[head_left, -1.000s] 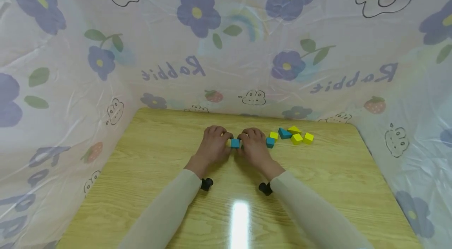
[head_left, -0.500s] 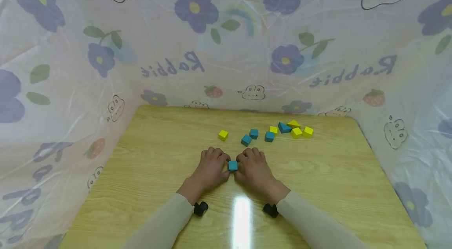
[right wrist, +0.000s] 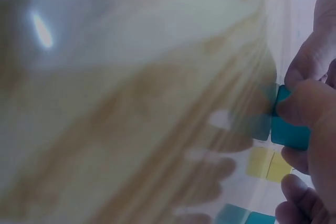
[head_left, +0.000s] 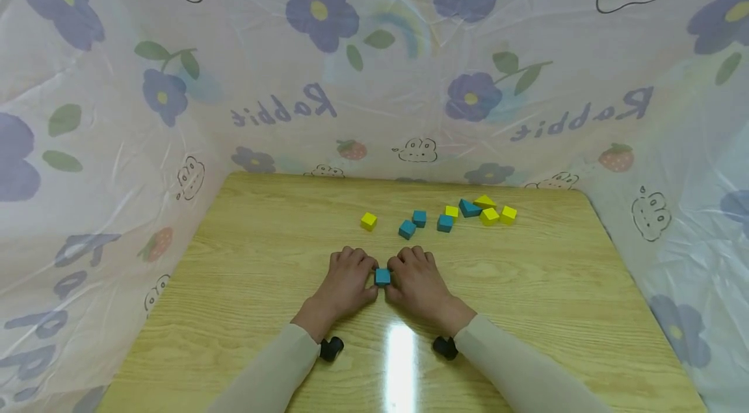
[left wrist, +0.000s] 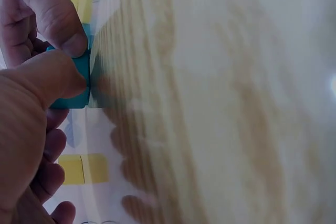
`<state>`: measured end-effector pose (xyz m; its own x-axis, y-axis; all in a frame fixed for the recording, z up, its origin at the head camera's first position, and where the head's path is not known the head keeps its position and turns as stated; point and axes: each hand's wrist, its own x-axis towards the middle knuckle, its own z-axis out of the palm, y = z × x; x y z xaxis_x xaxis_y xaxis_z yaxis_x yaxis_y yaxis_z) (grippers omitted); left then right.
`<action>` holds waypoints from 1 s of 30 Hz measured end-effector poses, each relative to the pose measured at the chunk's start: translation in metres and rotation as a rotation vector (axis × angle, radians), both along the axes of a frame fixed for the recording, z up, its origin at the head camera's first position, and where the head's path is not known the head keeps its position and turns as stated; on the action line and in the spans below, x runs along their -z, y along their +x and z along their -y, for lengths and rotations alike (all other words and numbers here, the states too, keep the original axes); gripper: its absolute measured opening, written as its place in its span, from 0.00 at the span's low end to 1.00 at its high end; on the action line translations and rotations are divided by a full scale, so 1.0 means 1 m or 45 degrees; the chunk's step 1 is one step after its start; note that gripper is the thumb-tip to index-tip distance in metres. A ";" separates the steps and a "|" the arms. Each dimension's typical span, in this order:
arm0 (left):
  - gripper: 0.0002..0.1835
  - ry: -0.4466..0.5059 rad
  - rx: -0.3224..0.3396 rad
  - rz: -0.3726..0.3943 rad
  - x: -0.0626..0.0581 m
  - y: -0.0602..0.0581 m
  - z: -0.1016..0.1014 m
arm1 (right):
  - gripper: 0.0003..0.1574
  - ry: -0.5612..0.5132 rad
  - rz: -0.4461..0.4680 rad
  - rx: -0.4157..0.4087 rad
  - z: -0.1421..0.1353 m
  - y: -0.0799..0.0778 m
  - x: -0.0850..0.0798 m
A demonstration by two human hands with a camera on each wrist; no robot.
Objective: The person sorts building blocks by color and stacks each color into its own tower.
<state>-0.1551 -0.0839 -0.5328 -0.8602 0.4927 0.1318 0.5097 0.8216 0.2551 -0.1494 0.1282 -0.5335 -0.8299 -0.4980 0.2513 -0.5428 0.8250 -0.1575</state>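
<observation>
In the head view, a small blue cube (head_left: 383, 277) is low at the table's middle, between my two hands. My left hand (head_left: 348, 283) pinches it from the left with thumb and fingers, and my right hand (head_left: 417, 283) does the same from the right. Seen from the left wrist, both thumbs press the near face of the blue cube (left wrist: 80, 95), right down at the tabletop. The right wrist view shows the blue cube (right wrist: 290, 132) partly covered by the right thumb (right wrist: 310, 100). Its far side is hidden behind the fingers.
Beyond my hands lie a yellow cube (head_left: 368, 222), blue cubes (head_left: 407, 229) (head_left: 419, 218) (head_left: 445, 223), several yellow cubes (head_left: 489, 216), a blue triangular block (head_left: 469, 208) and a yellow triangular block (head_left: 484, 201). A printed curtain (head_left: 374, 75) hangs around the wooden table (head_left: 263, 237).
Both hands have drawn back toward the person from the row of blocks, the blue cube between them. A yellow cube and two blue cubes they covered now show. The last half second brings little movement.
</observation>
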 end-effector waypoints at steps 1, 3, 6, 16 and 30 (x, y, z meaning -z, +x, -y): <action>0.17 0.000 -0.003 0.001 0.000 0.000 0.000 | 0.15 0.001 -0.003 0.001 0.000 0.000 0.000; 0.17 -0.002 -0.011 0.006 0.001 -0.001 0.000 | 0.15 0.005 -0.002 -0.001 0.000 -0.001 0.001; 0.17 0.002 -0.017 0.017 0.000 -0.001 0.000 | 0.15 0.012 0.016 -0.003 0.000 -0.002 0.000; 0.18 0.044 0.006 0.078 -0.002 -0.002 0.003 | 0.15 0.008 0.051 0.016 0.001 -0.001 0.000; 0.16 0.075 0.019 0.068 0.005 -0.006 0.005 | 0.15 0.010 0.022 0.015 0.001 -0.002 0.000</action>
